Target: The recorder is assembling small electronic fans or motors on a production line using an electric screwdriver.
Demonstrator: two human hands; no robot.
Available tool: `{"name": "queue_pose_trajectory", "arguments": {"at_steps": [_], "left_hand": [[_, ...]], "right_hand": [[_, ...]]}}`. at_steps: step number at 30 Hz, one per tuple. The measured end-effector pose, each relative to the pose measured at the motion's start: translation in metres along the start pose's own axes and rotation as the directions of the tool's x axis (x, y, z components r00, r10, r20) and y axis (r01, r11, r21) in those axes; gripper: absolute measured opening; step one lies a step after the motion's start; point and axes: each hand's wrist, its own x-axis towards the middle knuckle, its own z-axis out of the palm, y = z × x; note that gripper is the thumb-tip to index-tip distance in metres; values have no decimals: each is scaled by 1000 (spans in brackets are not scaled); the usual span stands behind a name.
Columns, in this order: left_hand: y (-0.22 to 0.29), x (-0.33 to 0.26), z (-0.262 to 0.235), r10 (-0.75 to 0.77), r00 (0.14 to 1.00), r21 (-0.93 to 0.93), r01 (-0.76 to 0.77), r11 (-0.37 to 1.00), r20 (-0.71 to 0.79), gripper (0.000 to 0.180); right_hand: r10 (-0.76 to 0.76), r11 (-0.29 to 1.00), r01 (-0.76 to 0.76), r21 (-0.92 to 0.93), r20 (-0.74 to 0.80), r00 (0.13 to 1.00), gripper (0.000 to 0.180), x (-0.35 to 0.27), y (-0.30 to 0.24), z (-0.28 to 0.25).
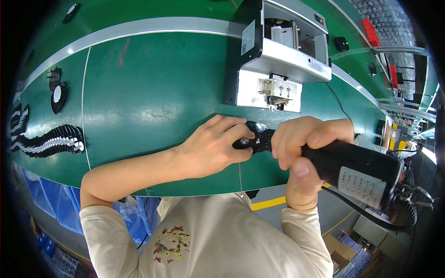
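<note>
My right hand [310,136] is wrapped round a black electric screwdriver [352,169]. The tool lies tilted, its thick back end with a white label toward the right and its front end toward my left hand. A small black plastic part [250,134] with a shiny spot rests on the green bench, and the fingers of my left hand [215,143] close over its left side. The screwdriver's front end meets this part or sits right beside it; my right fingers partly hide where they touch.
A black and silver bench machine [282,60] stands just beyond my hands. Rows of stacked black parts [51,140] lie at the far left, below two loose black pieces [57,98]. A black cable [366,213] hangs from the screwdriver. A metal rail [153,25] borders the bench's far side.
</note>
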Motion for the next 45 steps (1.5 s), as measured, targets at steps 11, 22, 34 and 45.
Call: {"name": "queue_pose_trajectory", "arguments": {"at_steps": [11, 22, 34, 45], "left_hand": [[-2, -1, 0, 14, 999, 7, -14, 1000, 36, 18], [-2, 0, -1, 31, 998, 12, -32, 999, 49, 19], [-3, -3, 2, 21, 1000, -20, -20, 1000, 1, 13], [0, 0, -1, 11, 999, -55, -8, 998, 53, 15]], "right_hand": [[-245, 960, 215, 181, 168, 955, 43, 49, -26, -39], [-164, 984, 162, 69, 20, 986, 37, 61, -12, -21], [-47, 986, 59, 156, -82, 996, 43, -12, -10, -6], [-164, 986, 167, -7, 163, 973, 40, -19, -11, -4]]}}
